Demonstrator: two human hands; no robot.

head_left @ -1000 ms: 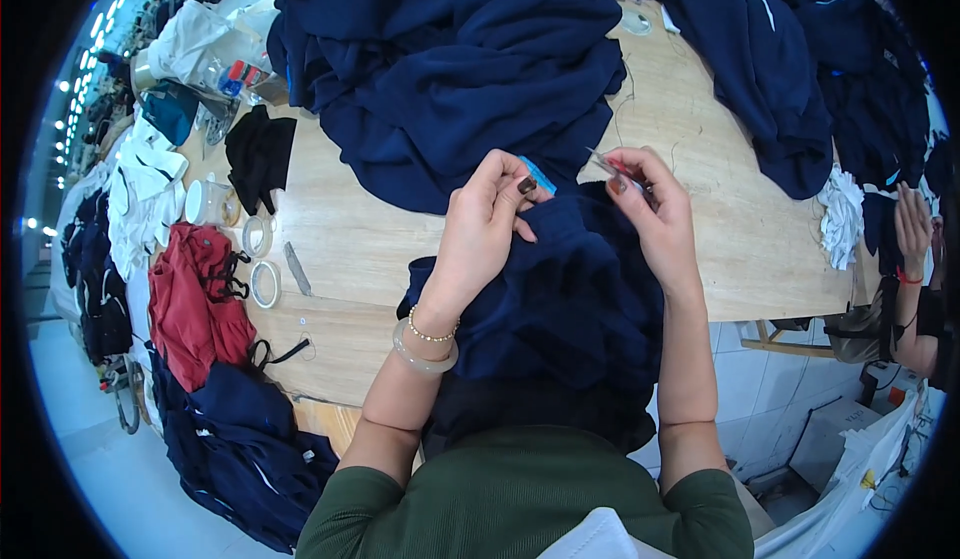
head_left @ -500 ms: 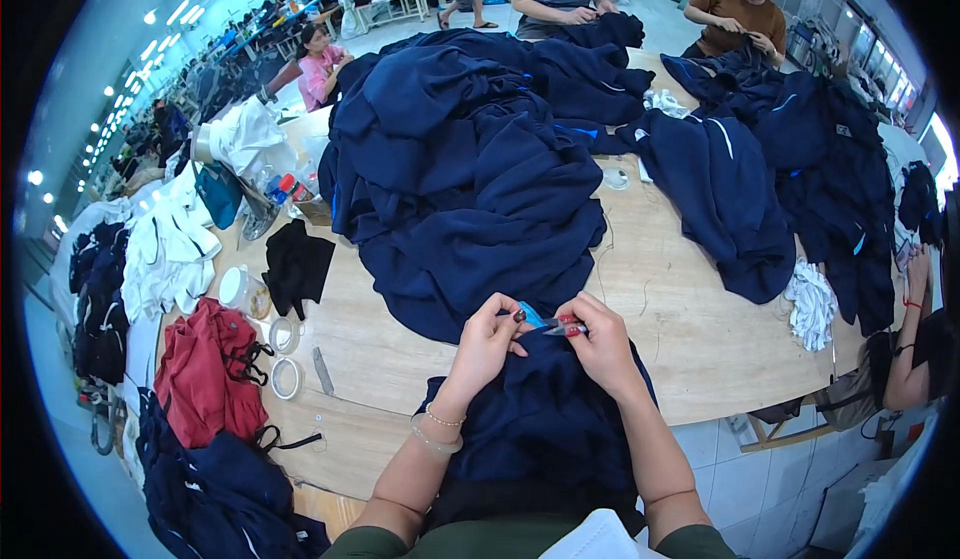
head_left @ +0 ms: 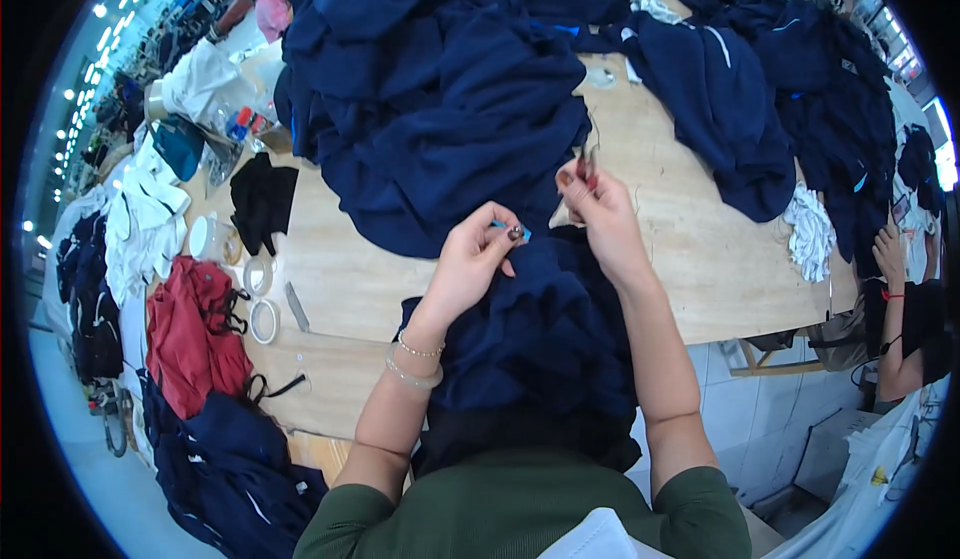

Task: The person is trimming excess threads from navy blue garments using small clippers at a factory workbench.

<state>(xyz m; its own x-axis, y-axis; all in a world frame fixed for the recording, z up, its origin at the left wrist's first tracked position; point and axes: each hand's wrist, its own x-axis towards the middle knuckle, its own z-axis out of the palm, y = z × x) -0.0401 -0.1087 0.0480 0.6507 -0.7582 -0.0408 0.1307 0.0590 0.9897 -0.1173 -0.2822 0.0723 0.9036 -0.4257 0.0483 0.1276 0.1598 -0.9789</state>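
In front of me a navy garment [head_left: 540, 309] lies over my lap and the table's near edge. My left hand [head_left: 477, 254] pinches its upper edge, where a small bright blue patch [head_left: 525, 231] shows beside the fingertips. Up and to the right, apart from the cloth in my lap, my right hand [head_left: 605, 209] is closed around small metal thread snips [head_left: 588, 164], blades pointing away from me. The fingers partly hide the snips, so whether the blades touch is unclear.
A big heap of navy garments [head_left: 430, 109] fills the table's middle. More navy garments [head_left: 715, 119] and a white bundle [head_left: 808, 234] lie right. Left are a red garment [head_left: 195, 334], black cloth [head_left: 262, 199] and tape rolls [head_left: 264, 321]. Another person's arm [head_left: 895, 309] shows far right.
My right hand has lifted the snips away from the blue patch, up and to the right. The left hand still pinches the garment. The view has tilted downward.
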